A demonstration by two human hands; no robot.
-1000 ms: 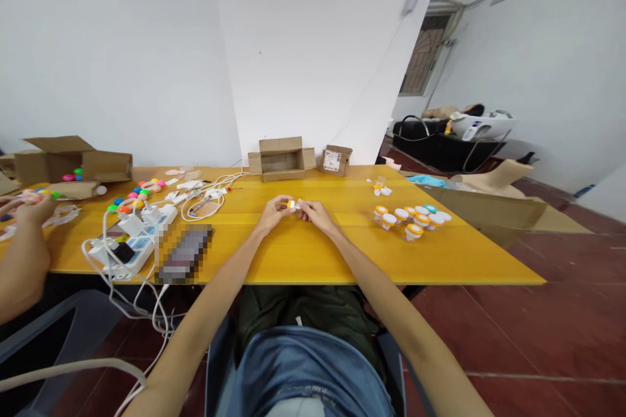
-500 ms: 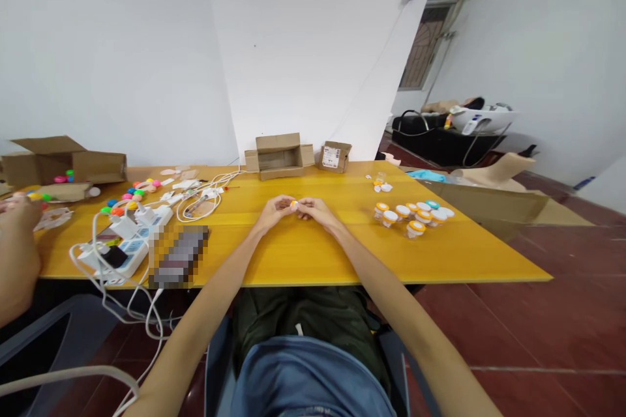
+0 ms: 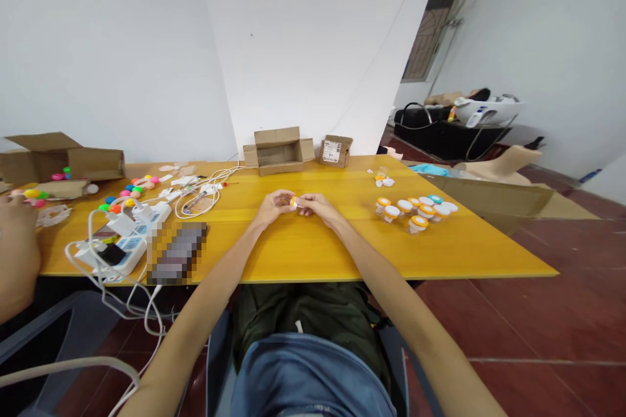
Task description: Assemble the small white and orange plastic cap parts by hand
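Over the middle of the yellow table, both my hands meet at a small jar with an orange-and-white lid (image 3: 293, 202). My left hand (image 3: 272, 210) is closed round the body side of the jar, which its fingers mostly hide. From the other side, my right hand (image 3: 317, 206) pinches the lid between thumb and fingers. To the right stands a group of several small clear jars (image 3: 417, 225), most with orange-and-white lids and one with a teal lid. Behind them lie a few loose small lids and parts (image 3: 386, 182).
Two open cardboard boxes (image 3: 279, 166) (image 3: 336, 151) stand by the wall. At left are a power strip (image 3: 128, 262) with chargers and white cables, a blurred phone (image 3: 178, 254), colourful balls (image 3: 126, 193) and another box (image 3: 95, 163). Another person's arm (image 3: 17, 254) reaches in at far left.
The jar in my hands has turned so its lid's orange rim shows edge-on, and my fingers have shifted round it. The view has moved slightly.
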